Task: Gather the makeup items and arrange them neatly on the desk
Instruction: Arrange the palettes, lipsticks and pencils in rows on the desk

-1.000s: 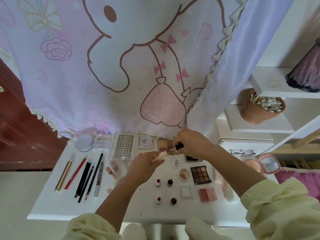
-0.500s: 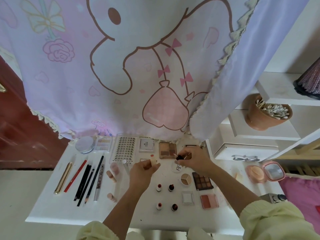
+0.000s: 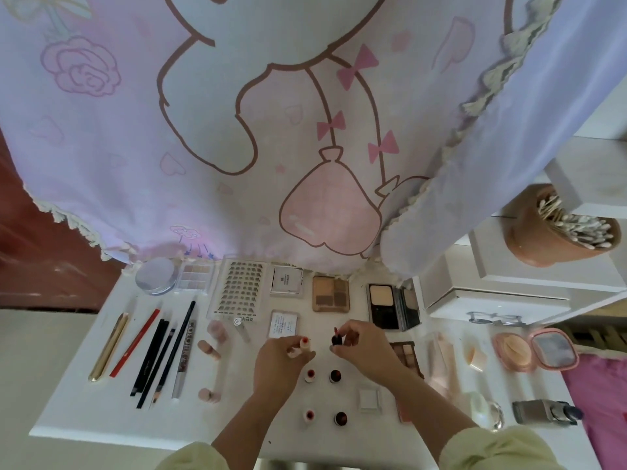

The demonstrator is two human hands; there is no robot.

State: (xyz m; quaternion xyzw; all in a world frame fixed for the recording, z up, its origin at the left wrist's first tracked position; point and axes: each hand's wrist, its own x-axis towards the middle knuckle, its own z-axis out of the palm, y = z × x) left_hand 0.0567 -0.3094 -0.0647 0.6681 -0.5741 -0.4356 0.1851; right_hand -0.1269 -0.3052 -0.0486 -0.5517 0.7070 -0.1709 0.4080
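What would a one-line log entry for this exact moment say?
left hand: pinches pale-cased red lipstick | right hand: pinches dark-cased lipstick | nearby: four lipsticks stand in a square on white desk

White desk (image 3: 68, 422) across the lower half of the frame. At lower left, side by side: gold pen (image 3: 109, 347), red pencil (image 3: 135, 342), black pencils (image 3: 152, 357). Along the far edge, left to right: round compact (image 3: 156, 276), pale palette (image 3: 195, 278), lash sheet (image 3: 239, 288), white box (image 3: 286, 281), brown eyeshadow palette (image 3: 330, 294), open black compact (image 3: 385, 305). Lower centre: four small lipsticks (image 3: 335, 376), upright, in a square. Far right: open pink mirror compact (image 3: 536, 349).
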